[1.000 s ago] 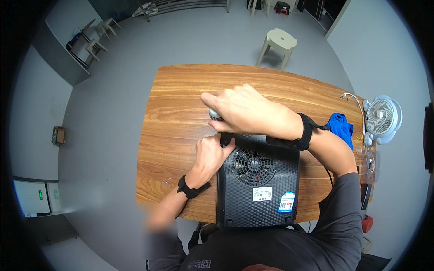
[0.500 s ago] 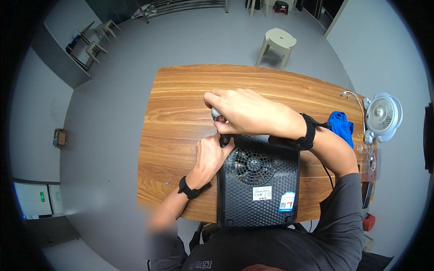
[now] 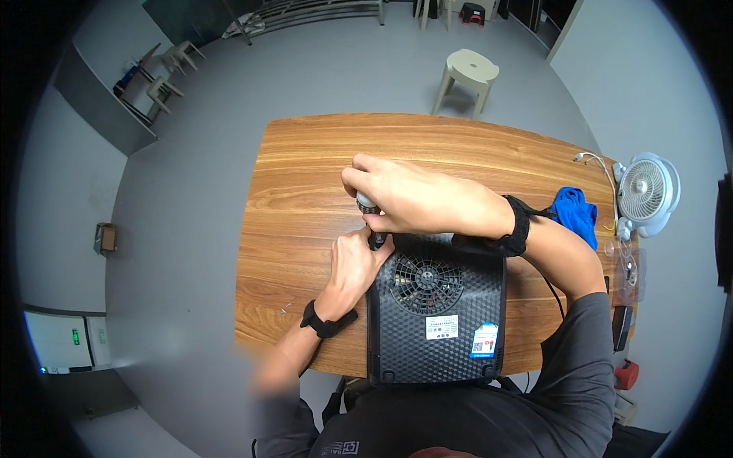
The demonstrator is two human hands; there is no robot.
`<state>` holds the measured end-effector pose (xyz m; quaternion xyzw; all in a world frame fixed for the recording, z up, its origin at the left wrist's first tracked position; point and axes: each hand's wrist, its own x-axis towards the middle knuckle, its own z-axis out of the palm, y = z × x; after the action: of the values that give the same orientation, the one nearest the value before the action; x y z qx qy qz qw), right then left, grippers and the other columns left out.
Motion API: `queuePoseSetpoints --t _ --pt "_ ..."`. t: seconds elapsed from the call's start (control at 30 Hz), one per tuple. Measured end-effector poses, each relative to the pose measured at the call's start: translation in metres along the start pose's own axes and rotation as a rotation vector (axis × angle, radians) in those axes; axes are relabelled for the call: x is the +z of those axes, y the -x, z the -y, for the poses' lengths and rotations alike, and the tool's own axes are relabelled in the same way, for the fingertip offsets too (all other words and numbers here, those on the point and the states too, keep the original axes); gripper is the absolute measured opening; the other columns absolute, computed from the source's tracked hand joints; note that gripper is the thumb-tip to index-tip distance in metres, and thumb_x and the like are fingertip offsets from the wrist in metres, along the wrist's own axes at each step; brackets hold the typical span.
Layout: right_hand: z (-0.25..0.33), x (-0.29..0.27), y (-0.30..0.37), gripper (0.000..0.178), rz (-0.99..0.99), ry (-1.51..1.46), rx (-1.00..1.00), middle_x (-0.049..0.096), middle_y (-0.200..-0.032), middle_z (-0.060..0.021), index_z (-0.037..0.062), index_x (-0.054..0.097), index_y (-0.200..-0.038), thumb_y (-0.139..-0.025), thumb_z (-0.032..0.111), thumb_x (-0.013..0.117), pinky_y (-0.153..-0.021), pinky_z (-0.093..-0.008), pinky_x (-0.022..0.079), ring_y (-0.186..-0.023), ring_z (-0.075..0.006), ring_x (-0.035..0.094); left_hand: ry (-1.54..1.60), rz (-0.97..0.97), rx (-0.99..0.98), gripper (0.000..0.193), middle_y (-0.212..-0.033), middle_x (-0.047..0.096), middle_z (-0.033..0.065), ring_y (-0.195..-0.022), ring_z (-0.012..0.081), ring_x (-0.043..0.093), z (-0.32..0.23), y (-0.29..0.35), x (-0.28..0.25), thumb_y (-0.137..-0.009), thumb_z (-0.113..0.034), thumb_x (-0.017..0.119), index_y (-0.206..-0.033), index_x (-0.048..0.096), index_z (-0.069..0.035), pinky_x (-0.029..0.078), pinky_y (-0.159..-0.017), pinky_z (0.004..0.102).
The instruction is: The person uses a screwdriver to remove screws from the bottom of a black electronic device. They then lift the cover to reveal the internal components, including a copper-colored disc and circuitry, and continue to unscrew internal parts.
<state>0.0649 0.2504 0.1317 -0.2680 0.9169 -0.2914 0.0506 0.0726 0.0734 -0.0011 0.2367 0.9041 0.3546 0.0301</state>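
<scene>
An induction cooker [image 3: 393, 343] with a black textured underside lies bottom up at the table's near edge, its round fan grille [image 3: 427, 284] facing me. My right hand [image 3: 408, 191] is closed round the handle of a screwdriver [image 3: 366, 203], which stands roughly upright over the cooker's far left corner. Down at that corner, my left hand [image 3: 355, 263] pinches the screwdriver's dark lower part between thumb and forefinger. The screwdriver's tip is hidden by my fingers.
On the wooden table [image 3: 305, 175], a blue cloth [image 3: 574, 212] lies to the right, near a small white fan [image 3: 645, 191] and a clear plastic piece [image 3: 628, 271]. Tiny bits [image 3: 285, 309] lie left of the cooker. A beige stool [image 3: 471, 69] stands beyond the table.
My right hand has turned slightly on the screwdriver handle, and its fingers sit a little differently. The left hand and the cooker stay in place.
</scene>
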Motion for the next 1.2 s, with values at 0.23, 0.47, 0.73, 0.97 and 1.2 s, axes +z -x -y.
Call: queuePoseSetpoints --t 0.23,0.47,0.73,0.97,1.2 --pt "0.011 -0.005 -0.004 0.038 0.034 0.188 0.037 0.060 -0.099 -0.0168 0.0008 0.053 -0.108 -0.094 0.032 0.070 -0.070 -0.0458 0.054 -0.083 -0.0388 0.065 0.013 -0.066 0.069 0.031 -0.066 0.065 0.0271 -0.061 0.0437 0.067 0.010 0.000 0.007 -0.084 -0.025 0.078 -0.086 0.072 0.005 0.054 -0.060 0.0466" --pt "0.006 -0.004 -0.004 0.038 0.004 0.243 0.002 0.062 -0.096 -0.0174 0.0002 0.052 -0.107 -0.092 0.029 0.071 -0.063 -0.0454 0.053 -0.078 -0.0378 0.068 0.001 -0.024 0.023 0.035 -0.066 0.064 0.0294 -0.063 0.0469 0.066 0.003 0.001 0.003 -0.083 -0.027 0.078 -0.081 0.070 0.007 0.055 -0.060 0.0500" --pt "0.010 -0.012 -0.002 0.030 -0.109 0.182 -0.017 0.063 -0.096 -0.0199 -0.0003 0.055 -0.105 -0.088 0.019 0.070 -0.070 -0.0464 0.055 -0.082 -0.0394 0.067 -0.049 -0.012 0.016 0.035 -0.067 0.065 0.0296 -0.064 0.0468 0.067 -0.012 -0.001 -0.008 -0.084 -0.029 0.078 -0.082 0.071 0.006 0.055 -0.061 0.0504" --pt "-0.011 -0.006 -0.001 0.028 -0.213 0.060 0.030 0.066 -0.090 -0.0229 -0.0049 0.059 -0.098 -0.089 0.019 0.070 -0.077 -0.0460 0.055 -0.086 -0.0400 0.067 -0.110 -0.040 0.026 0.042 -0.061 0.063 0.0271 -0.059 0.0422 0.067 -0.011 -0.001 -0.006 -0.082 -0.036 0.077 -0.086 0.074 0.006 0.054 -0.058 0.0462" --pt "-0.011 -0.021 0.021 0.031 -0.366 0.026 0.086 0.068 -0.091 -0.0254 -0.0074 0.062 -0.094 -0.085 0.021 0.070 -0.078 -0.0466 0.056 -0.087 -0.0426 0.069 -0.087 -0.076 -0.049 0.050 -0.071 0.069 0.0245 -0.068 0.0384 0.072 -0.012 -0.003 0.001 -0.077 -0.040 0.080 -0.093 0.073 0.006 0.057 -0.069 0.0444"
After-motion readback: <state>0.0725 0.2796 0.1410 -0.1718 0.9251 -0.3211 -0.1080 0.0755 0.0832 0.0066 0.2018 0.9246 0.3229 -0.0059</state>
